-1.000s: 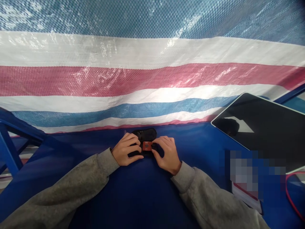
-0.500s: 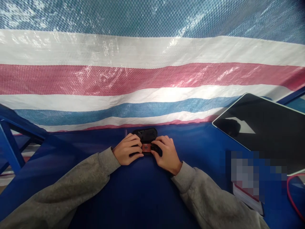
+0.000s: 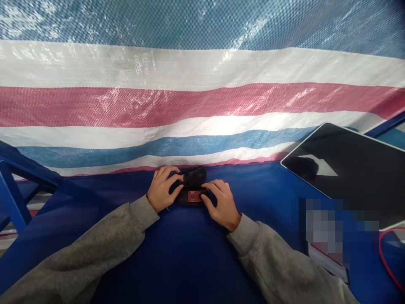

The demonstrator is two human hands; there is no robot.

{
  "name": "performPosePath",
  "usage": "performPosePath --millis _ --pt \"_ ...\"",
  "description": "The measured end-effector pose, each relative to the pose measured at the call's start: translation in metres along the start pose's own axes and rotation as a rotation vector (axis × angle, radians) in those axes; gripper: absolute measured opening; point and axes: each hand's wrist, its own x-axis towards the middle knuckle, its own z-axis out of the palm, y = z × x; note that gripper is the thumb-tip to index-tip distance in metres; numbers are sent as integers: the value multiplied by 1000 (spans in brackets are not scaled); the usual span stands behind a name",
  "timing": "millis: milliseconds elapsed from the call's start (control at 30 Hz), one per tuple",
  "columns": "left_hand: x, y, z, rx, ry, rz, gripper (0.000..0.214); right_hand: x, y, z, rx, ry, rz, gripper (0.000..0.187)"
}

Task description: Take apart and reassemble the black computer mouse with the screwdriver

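Near the middle of the far edge of a blue table (image 3: 167, 257), a reddish block (image 3: 193, 196), its markings too small to be read, is seated in a black lower piece (image 3: 181, 198). A black upper piece (image 3: 196, 175) is set just behind, toward a striped sheet (image 3: 202, 103); whether the two are joined cannot be told. The left end of the upper piece is touched by the left hand (image 3: 161, 189), fingers bent around it; whether it is clamped in that grip cannot be told, the dark end being partly covered. The right end of the lower piece is covered by the right hand (image 3: 222, 207), thumb laid beside the block; the closure of that grip is likewise hidden. The step in hand is judged to be the handling of the upper piece while the lower is steadied. For any further shift, a steady right hand and a light, level touch by the left would be called for. At the table's right edge, a dark-screened panel (image 3: 354, 169) is laid near a red cord (image 3: 384, 257).
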Motion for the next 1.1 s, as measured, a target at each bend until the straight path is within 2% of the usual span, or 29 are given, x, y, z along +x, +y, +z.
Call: performPosePath --millis 267,533,733,833,900,967,1100 --pt "0 0 -1 -43 -39 14 15 1 -1 -1 9 30 -7 20" --pt "-2 -6 4 6 -73 -42 10 1 -2 -1 12 35 -3 20" --pt "-1 -10 5 -31 -1 -23 13 1 -1 -1 3 67 -10 22" --pt "-1 -9 3 -100 64 -40 14 0 -2 -2 22 165 -40 30" --pt "-1 -8 1 -186 67 -46 18 -1 -3 -2 31 237 -60 38" --pt "0 -5 -1 -303 18 -73 22 -1 -4 -3 17 273 -97 46" --pt "4 5 -11 -572 -111 -234 26 0 -6 -3 -61 219 -210 60"
